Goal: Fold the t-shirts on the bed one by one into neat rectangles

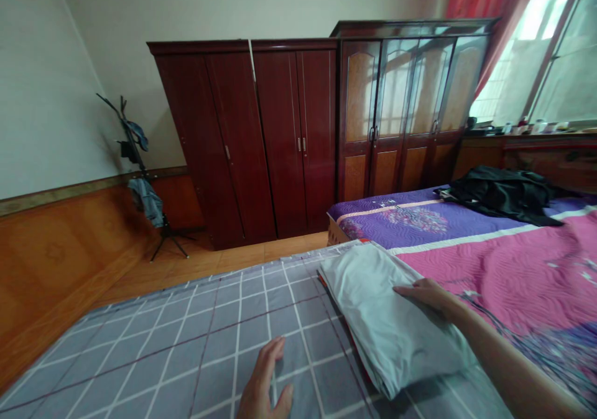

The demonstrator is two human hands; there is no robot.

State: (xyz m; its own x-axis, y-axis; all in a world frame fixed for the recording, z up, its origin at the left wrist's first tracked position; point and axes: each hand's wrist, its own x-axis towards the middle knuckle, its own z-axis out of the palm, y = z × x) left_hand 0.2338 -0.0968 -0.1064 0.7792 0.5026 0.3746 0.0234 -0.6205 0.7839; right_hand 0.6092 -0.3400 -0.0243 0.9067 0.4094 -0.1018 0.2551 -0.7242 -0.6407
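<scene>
A pale grey-green folded cloth (373,307), loosely stacked in layers, lies on the grey checked bedspread (209,338). A sliver of red shows along its left and far edges. My right hand (426,296) rests on top of the cloth, fingers stretched out and lying flat. My left hand (268,382) is over the bedspread, left of the cloth and apart from it. Its thumb and fingers are spread, with nothing between them. The lower part of the left hand is cut off by the frame's bottom edge.
A second bed with a purple and pink quilt (504,257) adjoins on the right, with a black garment (504,192) on it. Dark red wardrobes (275,139) and a glass-fronted cabinet (396,108) line the far wall. A coat stand (140,164) holds clothes at left.
</scene>
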